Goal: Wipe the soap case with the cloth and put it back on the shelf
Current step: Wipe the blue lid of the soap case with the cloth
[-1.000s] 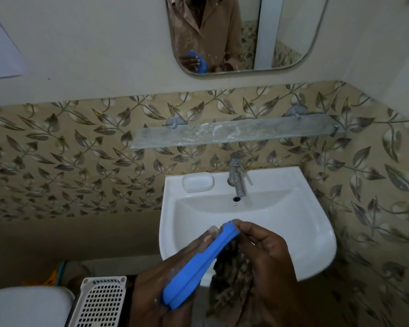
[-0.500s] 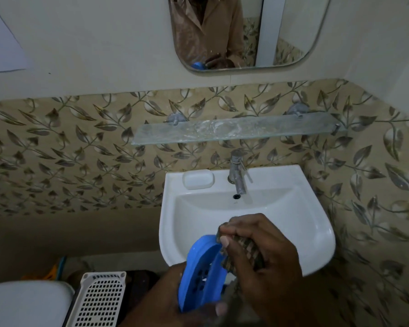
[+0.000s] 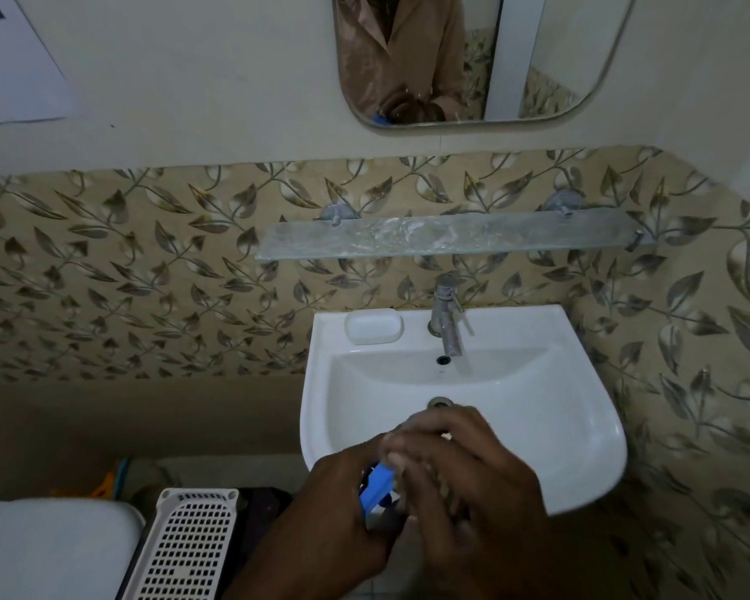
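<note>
The blue soap case (image 3: 377, 485) shows only as a narrow strip between my two hands, over the sink's front rim. My left hand (image 3: 343, 508) grips it from the left and below. My right hand (image 3: 460, 465) lies over it from the right, fingers closed on the patterned cloth (image 3: 444, 487), which is mostly hidden under the fingers. The glass shelf (image 3: 442, 238) on the wall above the tap holds nothing.
A white sink (image 3: 581, 426) with a metal tap (image 3: 447, 318) and a white soap bar (image 3: 373, 326) on its back left ledge. A white perforated basket (image 3: 187, 547) and a white toilet tank lid (image 3: 48, 552) sit lower left. A mirror (image 3: 464, 54) hangs above.
My right hand with the cloth has moved over the soap case and covers most of it. The case has turned, so that only a thin blue edge shows.
</note>
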